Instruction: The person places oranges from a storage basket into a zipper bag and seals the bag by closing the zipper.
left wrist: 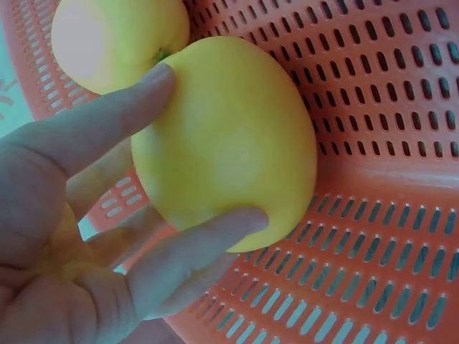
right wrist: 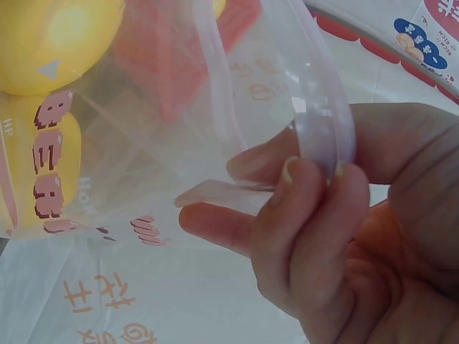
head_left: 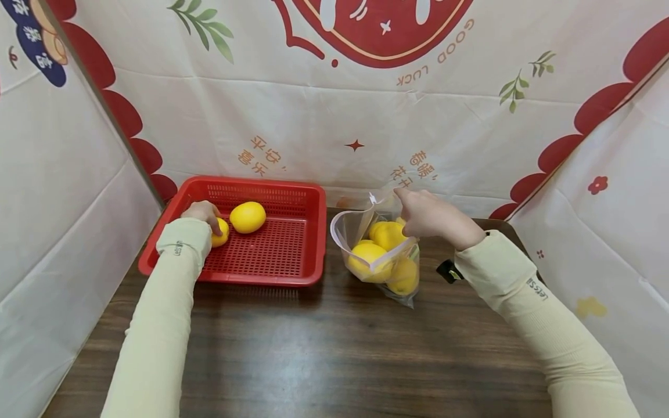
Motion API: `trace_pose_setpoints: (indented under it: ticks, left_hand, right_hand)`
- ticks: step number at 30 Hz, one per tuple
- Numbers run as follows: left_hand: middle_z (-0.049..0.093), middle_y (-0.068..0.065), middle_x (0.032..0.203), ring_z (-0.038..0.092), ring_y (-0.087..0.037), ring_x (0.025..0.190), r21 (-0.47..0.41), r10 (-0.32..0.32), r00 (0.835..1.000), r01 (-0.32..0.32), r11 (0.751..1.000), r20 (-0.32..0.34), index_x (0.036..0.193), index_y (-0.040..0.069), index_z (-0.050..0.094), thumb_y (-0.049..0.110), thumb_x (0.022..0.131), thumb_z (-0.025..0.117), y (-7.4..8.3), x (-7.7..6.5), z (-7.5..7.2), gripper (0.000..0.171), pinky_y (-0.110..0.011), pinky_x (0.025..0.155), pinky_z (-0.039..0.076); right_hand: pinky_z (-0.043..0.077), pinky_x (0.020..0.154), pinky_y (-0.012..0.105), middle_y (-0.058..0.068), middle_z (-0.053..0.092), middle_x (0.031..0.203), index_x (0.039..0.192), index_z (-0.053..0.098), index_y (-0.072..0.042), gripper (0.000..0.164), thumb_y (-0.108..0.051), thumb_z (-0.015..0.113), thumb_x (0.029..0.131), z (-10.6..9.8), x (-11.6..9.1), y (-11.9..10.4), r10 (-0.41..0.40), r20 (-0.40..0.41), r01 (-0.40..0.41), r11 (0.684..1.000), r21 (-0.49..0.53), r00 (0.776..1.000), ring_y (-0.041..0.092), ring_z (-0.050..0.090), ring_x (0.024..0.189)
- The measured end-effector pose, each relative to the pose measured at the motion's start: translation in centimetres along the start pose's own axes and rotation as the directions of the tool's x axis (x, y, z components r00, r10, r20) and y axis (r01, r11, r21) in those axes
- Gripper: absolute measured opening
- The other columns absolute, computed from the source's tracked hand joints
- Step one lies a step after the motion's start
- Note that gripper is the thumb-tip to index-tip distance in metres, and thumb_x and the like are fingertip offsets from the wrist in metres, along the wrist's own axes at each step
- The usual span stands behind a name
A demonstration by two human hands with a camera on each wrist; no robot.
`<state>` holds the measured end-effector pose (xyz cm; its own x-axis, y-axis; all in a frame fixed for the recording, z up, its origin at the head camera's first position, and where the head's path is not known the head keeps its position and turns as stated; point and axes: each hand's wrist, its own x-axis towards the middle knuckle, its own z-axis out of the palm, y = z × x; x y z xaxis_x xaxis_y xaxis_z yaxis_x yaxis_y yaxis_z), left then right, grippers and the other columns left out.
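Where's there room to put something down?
The table is bare in front of the red basket and bag, between the sleeves. The basket's right side is free too. Crowded: the bag of yellow fruit, and the basket's left, around the left hand.

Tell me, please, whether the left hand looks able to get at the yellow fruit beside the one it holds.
Probably not right away: the left hand has its fingers on the held fruit. Otherwise the way looks free, as the other fruit lies close by in the red basket with nothing over it.

Hand (left wrist: 107,276) around yellow fruit (left wrist: 229,143) in basket (left wrist: 401,178)
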<state>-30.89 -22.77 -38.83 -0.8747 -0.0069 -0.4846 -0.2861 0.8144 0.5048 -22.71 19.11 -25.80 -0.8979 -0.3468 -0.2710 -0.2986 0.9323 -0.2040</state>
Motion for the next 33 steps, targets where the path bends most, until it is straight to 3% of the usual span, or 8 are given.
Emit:
trace_pose_setpoints:
  ticks: [5,8,11,15,23,33]
  left_hand:
    - [0.046,-0.026,0.126,0.045,-0.036,0.102,0.11,0.046,0.999,-0.046,0.993,0.004,0.125,-0.004,0.049,0.012,0.076,0.068,0.3,0.2,-0.4,0.055,-0.046,0.085,0.043]
    - [0.045,-0.027,0.126,0.045,-0.038,0.105,0.185,0.115,0.993,-0.108,0.977,-0.026,0.125,-0.005,0.049,0.013,0.077,0.069,0.8,0.2,-0.7,0.056,-0.049,0.086,0.04]
    - [0.043,-0.028,0.127,0.041,-0.04,0.11,0.234,0.175,0.982,-0.154,0.96,-0.073,0.125,-0.004,0.049,0.013,0.076,0.07,1.6,-0.1,-0.9,0.055,-0.053,0.088,0.035]
    - [0.043,-0.028,0.127,0.037,-0.043,0.114,0.261,0.261,0.954,-0.218,0.941,-0.147,0.123,-0.003,0.052,0.012,0.074,0.072,2.6,-0.8,-1.2,0.055,-0.058,0.09,0.029]
    - [0.044,-0.024,0.129,0.038,-0.038,0.114,0.161,0.447,0.866,-0.42,0.893,-0.222,0.126,0.0,0.05,0.015,0.075,0.072,4.2,-2.8,-1.1,0.057,-0.053,0.092,0.033]
    - [0.043,-0.017,0.132,0.032,-0.036,0.122,0.108,0.6,0.735,-0.6,0.792,-0.317,0.127,0.009,0.052,0.017,0.073,0.075,8.1,-6.2,0.5,0.059,-0.056,0.098,0.025]
  right_hand:
    - [0.043,0.054,0.027,0.012,0.057,0.086,0.137,0.023,0.009,0.076,0.007,0.056,0.068,0.0,0.1,0.0,0.004,0.002,-0.004,1.0,0.008,1.0,0.02,0.051,0.067]
    - [0.043,0.054,0.027,0.012,0.057,0.087,0.138,0.022,0.009,0.077,0.008,0.055,0.068,0.0,0.1,0.1,0.008,0.009,-0.008,1.0,0.012,1.0,0.02,0.051,0.066]
    - [0.042,0.054,0.027,0.012,0.057,0.087,0.138,0.021,0.009,0.077,0.008,0.053,0.068,-0.1,0.2,0.1,0.005,0.015,-0.005,1.0,0.01,1.0,0.02,0.049,0.066]
    - [0.041,0.055,0.028,0.012,0.057,0.088,0.137,0.022,0.009,0.076,0.008,0.054,0.068,-0.2,0.2,0.0,0.0,0.018,0.0,1.0,0.003,1.0,0.021,0.049,0.068]
    - [0.041,0.056,0.028,0.012,0.057,0.089,0.138,0.021,0.009,0.076,0.008,0.053,0.068,-0.1,0.3,0.1,0.004,0.024,-0.004,1.0,0.0,1.0,0.021,0.049,0.069]
    - [0.041,0.054,0.027,0.013,0.057,0.092,0.138,0.021,0.008,0.077,0.008,0.052,0.068,0.0,0.3,0.1,0.009,0.024,-0.009,1.0,-0.007,1.0,0.021,0.049,0.07]
